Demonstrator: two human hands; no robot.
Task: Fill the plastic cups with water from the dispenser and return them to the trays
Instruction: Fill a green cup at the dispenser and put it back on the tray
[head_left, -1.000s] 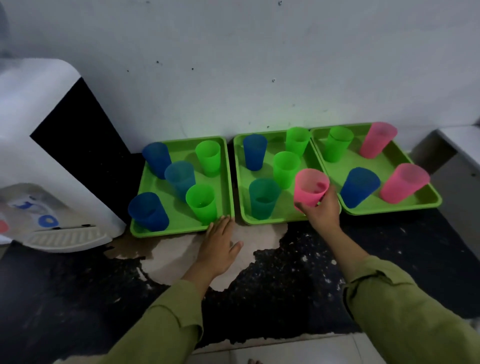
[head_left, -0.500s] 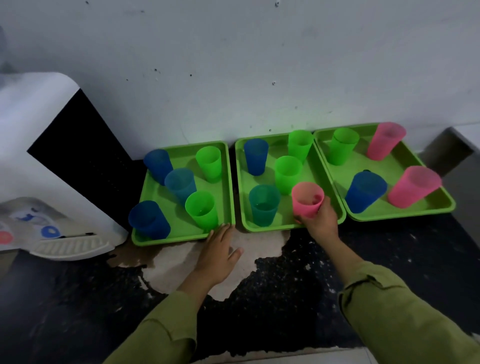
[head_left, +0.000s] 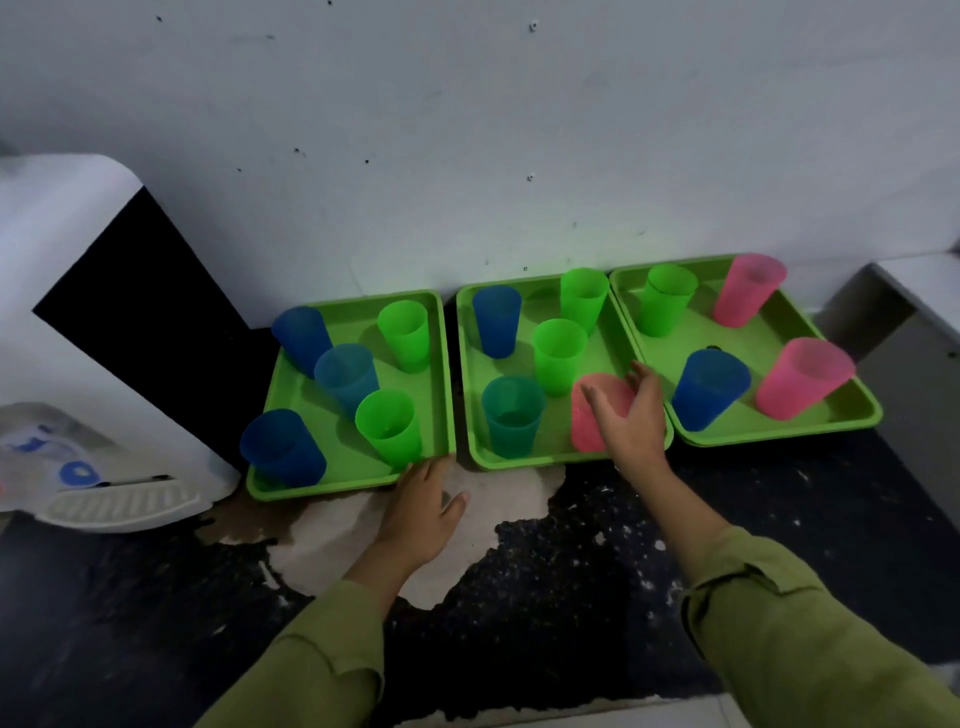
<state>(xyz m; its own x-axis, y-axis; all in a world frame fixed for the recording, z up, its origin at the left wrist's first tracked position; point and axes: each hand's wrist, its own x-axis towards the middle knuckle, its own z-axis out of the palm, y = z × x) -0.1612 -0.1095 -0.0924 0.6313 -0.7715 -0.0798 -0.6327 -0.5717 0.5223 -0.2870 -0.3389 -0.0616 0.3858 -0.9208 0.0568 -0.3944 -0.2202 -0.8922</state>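
Three green trays stand side by side against the wall: left tray, middle tray, right tray. Each carries several blue, green or pink plastic cups. A pink cup stands at the front right corner of the middle tray. My right hand hovers over and in front of it with fingers spread, no longer gripping it. A teal cup beside it shows water inside. My left hand rests flat on the dark surface at the left tray's front edge. The white water dispenser is at the far left.
The dispenser's drip tray juts out at the lower left. The dark speckled surface has a worn pale patch in front of the trays. A grey ledge rises at the right, next to the right tray.
My right hand lowered the pink cup onto the middle tray's front right corner and opened its fingers off it. My left hand stayed flat on the surface.
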